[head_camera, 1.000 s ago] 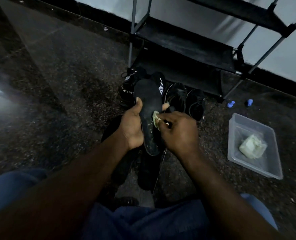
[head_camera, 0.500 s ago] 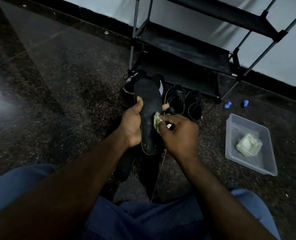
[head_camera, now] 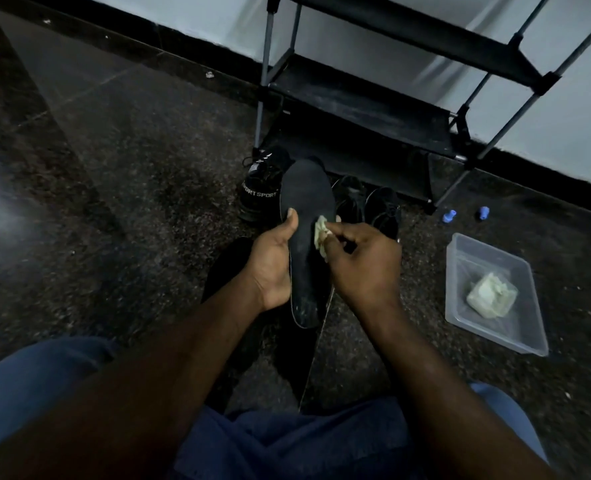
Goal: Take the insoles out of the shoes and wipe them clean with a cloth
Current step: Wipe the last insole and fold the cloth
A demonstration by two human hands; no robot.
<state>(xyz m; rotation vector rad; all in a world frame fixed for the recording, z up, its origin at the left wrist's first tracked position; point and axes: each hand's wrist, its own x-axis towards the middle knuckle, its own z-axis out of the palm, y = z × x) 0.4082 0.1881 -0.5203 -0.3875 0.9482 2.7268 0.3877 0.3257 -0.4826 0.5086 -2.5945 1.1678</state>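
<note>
A black insole (head_camera: pixel 306 216) stands upright in front of me, toe end away from me. My left hand (head_camera: pixel 273 261) grips its left edge, thumb on the top face. My right hand (head_camera: pixel 363 265) pinches a small pale cloth (head_camera: pixel 321 233) against the insole's right side near the middle. Behind the insole stand black shoes: one printed SPORT (head_camera: pixel 259 188) at the left, two more (head_camera: pixel 366 206) at the right. Another dark insole (head_camera: pixel 228 271) lies on the floor below my left hand.
A clear plastic tub (head_camera: pixel 515 341) holding a crumpled pale cloth (head_camera: pixel 491 294) sits on the dark speckled floor at the right. Two small blue caps (head_camera: pixel 449 215) lie beyond it. A black metal shoe rack (head_camera: pixel 363 98) stands against the white wall. My blue-clad knees fill the bottom.
The cloth in my right hand has slid a little up the insole, toward the toe. My left hand keeps the same hold on the insole.
</note>
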